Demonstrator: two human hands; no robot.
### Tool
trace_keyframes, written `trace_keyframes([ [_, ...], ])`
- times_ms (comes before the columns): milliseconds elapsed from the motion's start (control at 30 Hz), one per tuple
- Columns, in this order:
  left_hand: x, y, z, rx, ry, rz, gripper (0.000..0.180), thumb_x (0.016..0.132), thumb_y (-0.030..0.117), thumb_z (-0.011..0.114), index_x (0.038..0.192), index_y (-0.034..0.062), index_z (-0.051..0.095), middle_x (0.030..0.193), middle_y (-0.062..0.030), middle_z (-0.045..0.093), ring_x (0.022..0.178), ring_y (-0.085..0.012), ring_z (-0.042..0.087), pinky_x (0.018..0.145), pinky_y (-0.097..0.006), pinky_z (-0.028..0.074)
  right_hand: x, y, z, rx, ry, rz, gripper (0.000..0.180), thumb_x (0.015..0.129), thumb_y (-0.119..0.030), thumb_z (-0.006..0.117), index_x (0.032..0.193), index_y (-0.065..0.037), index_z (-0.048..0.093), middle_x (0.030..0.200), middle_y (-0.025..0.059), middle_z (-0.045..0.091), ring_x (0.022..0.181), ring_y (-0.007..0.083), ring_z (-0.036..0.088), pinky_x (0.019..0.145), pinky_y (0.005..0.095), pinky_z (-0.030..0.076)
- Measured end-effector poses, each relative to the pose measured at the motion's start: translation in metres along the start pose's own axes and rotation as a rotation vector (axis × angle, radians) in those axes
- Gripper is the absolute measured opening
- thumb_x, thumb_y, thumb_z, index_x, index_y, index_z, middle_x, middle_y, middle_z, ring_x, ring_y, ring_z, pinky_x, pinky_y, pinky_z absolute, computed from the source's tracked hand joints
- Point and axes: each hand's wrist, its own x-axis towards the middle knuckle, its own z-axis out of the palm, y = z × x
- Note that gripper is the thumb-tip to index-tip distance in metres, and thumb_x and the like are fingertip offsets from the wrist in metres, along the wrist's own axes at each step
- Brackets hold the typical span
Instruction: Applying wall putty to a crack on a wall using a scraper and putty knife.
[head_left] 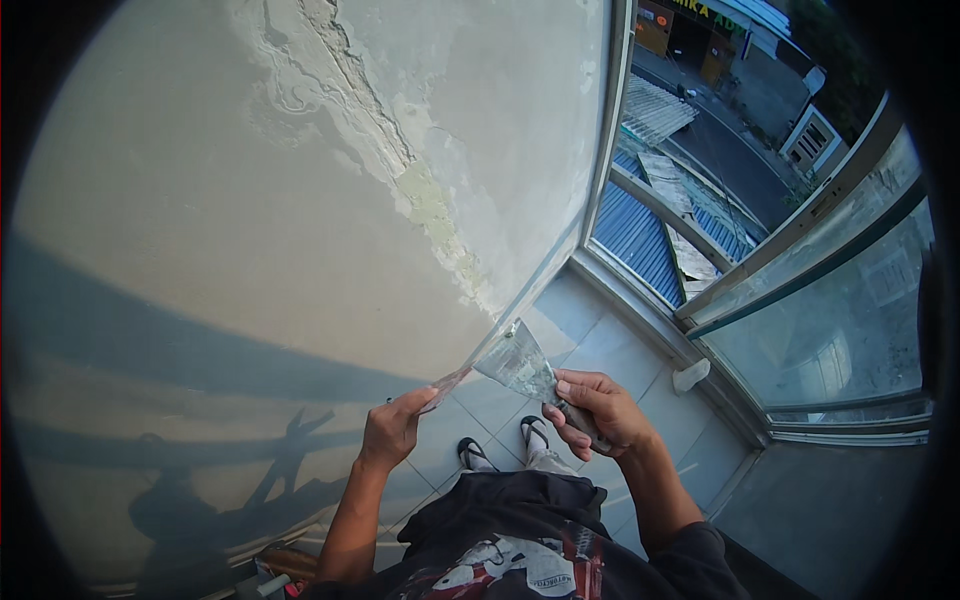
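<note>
My right hand (pixel 600 412) grips the handle of a putty knife (pixel 520 362), its broad metal blade smeared with pale filler and pointing up and left. Closed fingers of my left hand (pixel 395 425) hold a thin flat scraper (pixel 447 388), seen almost edge-on, so its full shape is hidden. The two blades meet or nearly meet at their tips; I cannot tell if they touch. Beyond them, a long rough crack (pixel 350 75) runs down the grey plastered wall (pixel 220 230), with a pale greenish filler patch (pixel 428 205) along its lower part.
To the right stands a window frame (pixel 640 290) with an open glass pane (pixel 820 310); blue roofing and a street lie below outside. A small white object (pixel 690 376) rests by the sill. My sandalled feet stand on floor tiles (pixel 440 450). Assorted items (pixel 285 570) sit at lower left.
</note>
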Motion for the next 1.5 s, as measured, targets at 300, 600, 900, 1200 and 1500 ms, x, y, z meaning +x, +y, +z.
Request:
trace_keyframes([
  [300,-0.041,0.013,0.004,-0.159,0.391,-0.777,0.027,0.092,0.01,0.054,0.114,-0.0059,0.054,0.088,-0.024,0.067,0.084,-0.0392,0.069,0.074,-0.039,0.051,0.099,-0.015,0.053,-0.383,0.195,-0.526,0.038,0.104,-0.016,0.038,0.136,0.003,0.047,0.084,0.0054,0.055,0.048,0.0088,0.05,0.042,0.0237,0.047],
  [600,-0.077,0.011,-0.007,-0.217,0.477,-0.87,0.035,0.09,0.004,0.053,0.124,-0.0065,0.05,0.102,-0.0214,0.067,0.095,-0.0305,0.067,0.085,-0.035,0.049,0.227,-0.001,0.069,-0.835,0.686,-1.083,0.042,0.095,-0.001,0.052,0.137,-0.007,0.053,0.079,0.0108,0.055,0.055,0.0193,0.053,0.054,0.0334,0.046],
  [900,-0.11,-0.004,-0.03,-0.204,0.461,-0.952,0.04,0.088,0.0,0.051,0.128,-0.0075,0.048,0.108,-0.0217,0.066,0.1,-0.0304,0.066,0.088,-0.036,0.048,0.262,0.014,0.087,-1.062,0.894,-1.298,0.044,0.093,0.003,0.053,0.137,-0.002,0.051,0.08,0.0137,0.051,0.065,0.026,0.054,0.061,0.0381,0.046],
  [1200,-0.136,-0.03,-0.043,-0.222,0.438,-0.954,0.038,0.087,-0.001,0.049,0.125,-0.0076,0.049,0.108,-0.0209,0.065,0.1,-0.0284,0.065,0.089,-0.034,0.047,0.283,0.028,0.088,-1.165,0.976,-1.291,0.051,0.092,0.004,0.053,0.142,-0.004,0.045,0.085,0.0137,0.051,0.067,0.0276,0.056,0.062,0.0399,0.047],
  [1500,-0.145,-0.048,-0.051,-0.249,0.435,-1.022,0.041,0.088,0.0,0.051,0.128,-0.0081,0.048,0.116,-0.0201,0.062,0.105,-0.0273,0.06,0.095,-0.033,0.043,0.263,0.03,0.078,-1.109,0.959,-1.312,0.045,0.092,0.005,0.052,0.137,-0.004,0.052,0.075,0.0126,0.049,0.063,0.0245,0.05,0.061,0.0365,0.045],
])
